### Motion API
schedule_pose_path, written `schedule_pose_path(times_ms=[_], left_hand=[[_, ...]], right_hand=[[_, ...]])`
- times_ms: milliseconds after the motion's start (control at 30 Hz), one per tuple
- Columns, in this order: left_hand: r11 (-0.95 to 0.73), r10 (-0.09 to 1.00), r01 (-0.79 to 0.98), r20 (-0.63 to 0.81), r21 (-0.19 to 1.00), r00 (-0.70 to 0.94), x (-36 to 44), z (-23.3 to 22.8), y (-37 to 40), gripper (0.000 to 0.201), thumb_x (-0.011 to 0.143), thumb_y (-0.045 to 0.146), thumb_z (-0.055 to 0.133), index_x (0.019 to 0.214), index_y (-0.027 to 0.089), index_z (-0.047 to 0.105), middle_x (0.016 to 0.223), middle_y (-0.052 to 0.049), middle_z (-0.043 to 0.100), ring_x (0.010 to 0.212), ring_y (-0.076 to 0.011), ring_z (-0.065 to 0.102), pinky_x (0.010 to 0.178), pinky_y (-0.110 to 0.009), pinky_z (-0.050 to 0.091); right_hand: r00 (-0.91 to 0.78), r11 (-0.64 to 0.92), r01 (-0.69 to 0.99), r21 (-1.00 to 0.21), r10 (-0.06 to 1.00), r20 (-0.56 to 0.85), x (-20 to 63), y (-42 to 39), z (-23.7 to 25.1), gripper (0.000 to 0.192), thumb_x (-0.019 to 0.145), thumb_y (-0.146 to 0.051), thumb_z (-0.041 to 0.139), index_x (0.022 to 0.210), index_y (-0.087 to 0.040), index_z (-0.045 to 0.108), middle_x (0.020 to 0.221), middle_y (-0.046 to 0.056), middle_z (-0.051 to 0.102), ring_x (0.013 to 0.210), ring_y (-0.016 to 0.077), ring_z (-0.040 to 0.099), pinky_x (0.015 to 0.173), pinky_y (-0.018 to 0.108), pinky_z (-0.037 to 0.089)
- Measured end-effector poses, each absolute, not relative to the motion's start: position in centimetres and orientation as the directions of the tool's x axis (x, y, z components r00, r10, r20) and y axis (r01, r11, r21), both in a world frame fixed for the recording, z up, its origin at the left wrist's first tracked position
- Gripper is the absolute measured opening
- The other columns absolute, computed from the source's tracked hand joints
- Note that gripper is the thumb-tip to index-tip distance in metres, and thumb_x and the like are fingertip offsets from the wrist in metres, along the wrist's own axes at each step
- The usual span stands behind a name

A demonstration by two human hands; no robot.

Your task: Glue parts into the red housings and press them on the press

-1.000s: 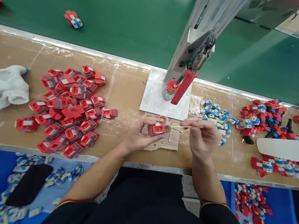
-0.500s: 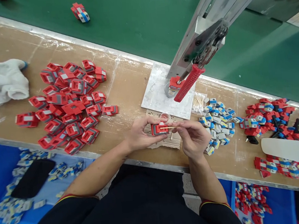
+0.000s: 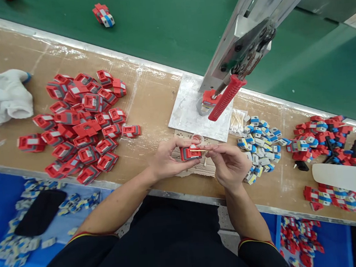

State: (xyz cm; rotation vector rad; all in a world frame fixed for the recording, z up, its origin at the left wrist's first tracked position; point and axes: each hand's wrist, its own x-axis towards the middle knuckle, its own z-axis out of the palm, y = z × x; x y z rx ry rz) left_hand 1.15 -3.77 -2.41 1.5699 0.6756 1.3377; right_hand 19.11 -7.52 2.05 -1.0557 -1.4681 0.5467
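A swab [image 3: 202, 150], beside the cup [image 3: 197, 138] a second ago, now reaches over a red part [image 3: 187, 156], apparently shifting work to its recess. The left hand [image 3: 168, 159] grips the part, near of the plate [image 3: 184, 114]; the right hand [image 3: 231, 164] pinches the swab.
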Motion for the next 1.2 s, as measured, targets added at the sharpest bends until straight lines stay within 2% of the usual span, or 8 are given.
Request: schedule_pose_path(times_ms=[167,300,500,733,967,1200], left_hand=[[-0.407,0.867,-0.125,0.426,0.905,0.259,1.2,-2.5,-3.8,0.039,0.079,0.033,0.092,0.108,0.021,0.070,0.109,-0.013,0.083,0.099,-0.0262,0.082,0.084,-0.036,0.067],[-0.405,0.868,-0.135,0.427,0.904,0.255,1.1,-2.3,-3.8,0.038,0.079,0.031,0.092,0.108,0.021,0.070,0.107,-0.012,0.083,0.096,-0.0248,0.082,0.084,-0.035,0.066],[-0.391,0.880,-0.112,0.406,0.914,0.247,1.0,-2.3,-3.7,0.038,0.077,0.033,0.094,0.102,0.020,0.069,0.102,-0.011,0.083,0.093,-0.0240,0.081,0.083,-0.036,0.065],[-0.483,0.848,-0.079,0.488,0.872,0.208,0.9,-2.4,-3.5,0.037,0.077,0.026,0.094,0.103,0.020,0.068,0.101,-0.009,0.081,0.092,-0.0214,0.081,0.081,-0.031,0.065],[-0.571,0.789,-0.089,0.576,0.816,0.213,0.9,-2.4,-3.3,0.040,0.077,0.022,0.093,0.107,0.020,0.067,0.105,-0.010,0.082,0.096,-0.0220,0.081,0.083,-0.031,0.067],[-0.566,0.790,-0.094,0.572,0.819,0.220,1.0,-2.4,-3.3,0.038,0.077,0.022,0.093,0.104,0.019,0.067,0.104,-0.011,0.082,0.096,-0.0225,0.082,0.083,-0.031,0.067]], right_hand=[[0.078,0.514,0.335,-0.790,0.820,0.567,19.0,-7.3,2.2,0.015,0.099,-0.015,0.068,0.106,-0.027,0.073,0.092,0.003,0.085,0.083,0.0216,0.084,0.071,0.033,0.073],[0.055,0.556,0.351,-0.753,0.791,0.609,19.2,-7.3,2.0,0.025,0.097,-0.010,0.069,0.112,-0.029,0.073,0.093,0.002,0.085,0.084,0.0215,0.084,0.073,0.034,0.073],[-0.014,0.618,0.500,-0.607,0.706,0.708,19.9,-7.2,2.0,0.031,0.095,-0.008,0.070,0.116,-0.030,0.073,0.092,0.001,0.085,0.080,0.0218,0.084,0.070,0.035,0.072],[-0.082,0.630,0.592,-0.502,0.667,0.741,20.5,-7.2,2.8,0.039,0.092,-0.005,0.072,0.123,-0.029,0.072,0.093,0.002,0.085,0.077,0.0206,0.083,0.067,0.031,0.069],[-0.108,0.684,0.553,-0.476,0.625,0.773,19.4,-7.1,3.4,0.033,0.091,0.000,0.069,0.115,-0.022,0.072,0.090,0.004,0.085,0.073,0.0191,0.083,0.065,0.028,0.068],[-0.104,0.720,0.488,-0.494,0.610,0.786,19.3,-7.1,3.4,0.031,0.092,0.000,0.068,0.115,-0.020,0.072,0.088,0.006,0.085,0.072,0.0192,0.082,0.061,0.028,0.067]])
